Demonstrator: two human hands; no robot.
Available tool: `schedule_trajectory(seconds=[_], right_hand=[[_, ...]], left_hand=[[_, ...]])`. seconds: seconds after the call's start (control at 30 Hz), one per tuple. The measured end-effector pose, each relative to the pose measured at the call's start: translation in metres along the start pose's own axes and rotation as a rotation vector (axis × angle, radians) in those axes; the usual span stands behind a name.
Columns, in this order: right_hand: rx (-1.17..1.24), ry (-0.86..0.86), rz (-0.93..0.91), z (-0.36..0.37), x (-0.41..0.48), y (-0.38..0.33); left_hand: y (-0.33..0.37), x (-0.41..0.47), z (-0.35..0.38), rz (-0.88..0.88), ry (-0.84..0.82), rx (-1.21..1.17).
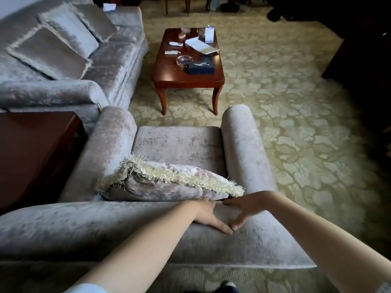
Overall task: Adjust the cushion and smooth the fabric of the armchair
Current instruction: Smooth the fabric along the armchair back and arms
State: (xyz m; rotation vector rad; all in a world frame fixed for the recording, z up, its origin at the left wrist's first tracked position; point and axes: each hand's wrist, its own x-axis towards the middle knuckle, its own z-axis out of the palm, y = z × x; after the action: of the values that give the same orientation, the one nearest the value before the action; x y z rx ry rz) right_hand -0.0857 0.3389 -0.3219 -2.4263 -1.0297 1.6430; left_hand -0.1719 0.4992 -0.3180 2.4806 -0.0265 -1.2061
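Observation:
I stand behind a grey velvet armchair [177, 144] and look down over its backrest top [84, 225]. A fringed velvet cushion [165, 182] leans on the seat against the inside of the backrest, its cream fringe along the upper edge. My left hand [208, 216] lies flat on the backrest top, fingers spread, thumb pointing right. My right hand [243, 210] rests palm down beside it, its thumb tip meeting the left thumb. The fingertips of both hands reach over the backrest edge just behind the cushion's right corner and are partly hidden. Neither hand holds anything.
A matching sofa [110, 66] with three fringed pillows stands at the left. A dark wooden side table [36, 153] sits between sofa and armchair. A wooden coffee table [188, 77] with papers, a glass dish and a box stands ahead on patterned carpet [296, 123].

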Motion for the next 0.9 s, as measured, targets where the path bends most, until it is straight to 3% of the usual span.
schedule_trajectory(seconds=[0.37, 0.63, 0.9], right_hand=[[-0.112, -0.094, 0.121, -0.007, 0.006, -0.008], [-0.186, -0.132, 0.082, -0.029, 0.029, 0.002], [-0.214, -0.204, 0.255, -0.083, 0.010, 0.023]], left_hand=[[0.001, 0.013, -0.006, 0.114, -0.080, -0.049], [0.006, 0.048, -0.028, 0.200, -0.195, -0.031], [0.030, 0.061, -0.048, 0.196, -0.014, -0.143]])
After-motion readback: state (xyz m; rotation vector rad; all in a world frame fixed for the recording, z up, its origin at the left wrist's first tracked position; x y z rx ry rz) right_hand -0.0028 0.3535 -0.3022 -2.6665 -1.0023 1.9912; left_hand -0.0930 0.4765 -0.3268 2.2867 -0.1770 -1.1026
